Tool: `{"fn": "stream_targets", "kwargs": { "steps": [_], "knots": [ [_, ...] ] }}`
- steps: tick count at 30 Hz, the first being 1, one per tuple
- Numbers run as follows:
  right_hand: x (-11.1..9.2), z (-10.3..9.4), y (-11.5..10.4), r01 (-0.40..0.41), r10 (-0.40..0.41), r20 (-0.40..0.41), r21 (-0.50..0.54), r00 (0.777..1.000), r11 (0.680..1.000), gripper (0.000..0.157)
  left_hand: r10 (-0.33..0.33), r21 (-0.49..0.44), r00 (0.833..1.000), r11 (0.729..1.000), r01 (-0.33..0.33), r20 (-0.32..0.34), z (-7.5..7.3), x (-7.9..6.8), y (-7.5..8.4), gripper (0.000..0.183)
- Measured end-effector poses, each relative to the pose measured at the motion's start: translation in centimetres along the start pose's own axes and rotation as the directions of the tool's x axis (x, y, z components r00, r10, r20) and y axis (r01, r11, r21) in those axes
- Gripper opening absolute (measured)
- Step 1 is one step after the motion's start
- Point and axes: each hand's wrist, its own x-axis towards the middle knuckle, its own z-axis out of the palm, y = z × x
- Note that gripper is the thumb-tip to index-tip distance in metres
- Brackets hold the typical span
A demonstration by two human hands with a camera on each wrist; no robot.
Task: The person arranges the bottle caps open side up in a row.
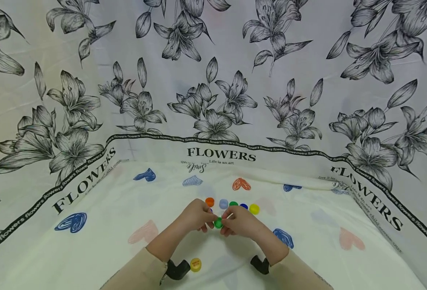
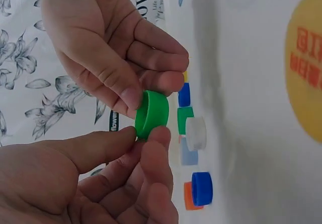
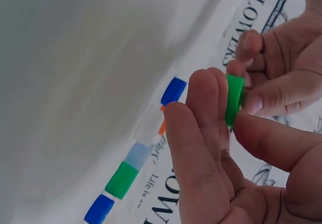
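Observation:
A green bottle cap [image 1: 218, 222] is held between both hands above the cloth. The left hand [image 1: 197, 215] pinches its left edge between thumb and fingers. From the opposite side, the right hand [image 1: 243, 220] pinches the same cap. Its hollow side shows in the left wrist view, where the cap [image 2: 157, 114] stands tilted on edge. Behind the hands is a row of caps: orange [image 1: 209, 201], light blue [image 1: 223, 204], green [image 1: 233, 204], dark blue [image 1: 243, 206] and yellow [image 1: 254, 209]. A blue cap [image 2: 202, 189] and a whitish cap [image 2: 196, 133] lie in front of that row.
A yellow cap [image 1: 195, 264] with red print lies nearer the body, beside the black strap piece [image 1: 178, 270] at the left wrist. Another black piece [image 1: 260, 264] is at the right wrist. White cloth with printed hearts [image 1: 144, 232] covers the surface; flowered cloth hangs behind.

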Motion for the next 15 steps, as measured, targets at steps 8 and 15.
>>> {"fn": "stream_targets", "kwargs": {
  "steps": [8,15],
  "knots": [
    [0.4,-1.6,0.7,-0.06,0.06,-0.023,0.0,0.998,0.998,0.011,0.013,-0.004,1.0,1.0,-0.013,-0.026,1.7,0.7,0.5,0.015],
    [0.4,-3.4,1.8,-0.109,0.107,-0.026,-0.069,0.994,0.992,0.011,-0.072,-0.098,0.997,0.992,0.075,0.033,4.0,1.6,1.1,0.025]
  ]
}}
